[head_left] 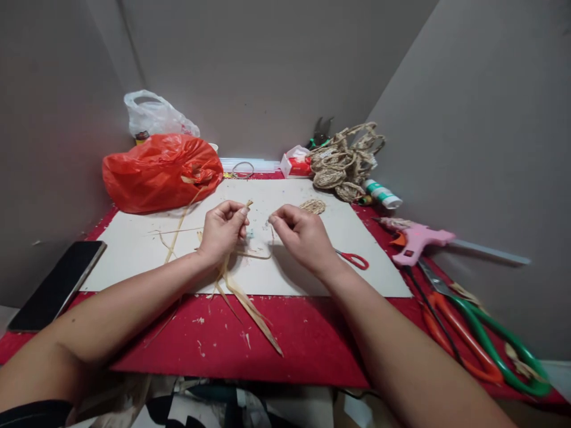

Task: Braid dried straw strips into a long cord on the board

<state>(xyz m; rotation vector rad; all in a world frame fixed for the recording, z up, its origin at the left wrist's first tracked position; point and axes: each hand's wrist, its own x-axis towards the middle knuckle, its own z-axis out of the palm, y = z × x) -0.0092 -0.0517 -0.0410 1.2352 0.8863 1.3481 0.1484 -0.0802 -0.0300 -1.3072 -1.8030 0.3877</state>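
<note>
My left hand (222,233) is closed in a pinch around dry straw strips (250,309). Their short tip sticks up past the thumb, and the long loose ends hang below the wrist over the red cloth. To its right, my right hand (300,235) is closed too, thumb against fingers, on a thin straw strand (261,257) that loops down and back toward the left hand. The hands are a little apart above the white board (147,267). A small coiled braid (313,206) lies behind the right hand, and red-handled scissors (354,259) lie beside that wrist.
A red plastic bag (156,172) with straw poking out stands back left, and a black phone (56,285) lies at left. Braided rope coils (343,160) are piled back right. A pink glue gun (422,239) and big red-and-green shears (477,333) lie along the right edge.
</note>
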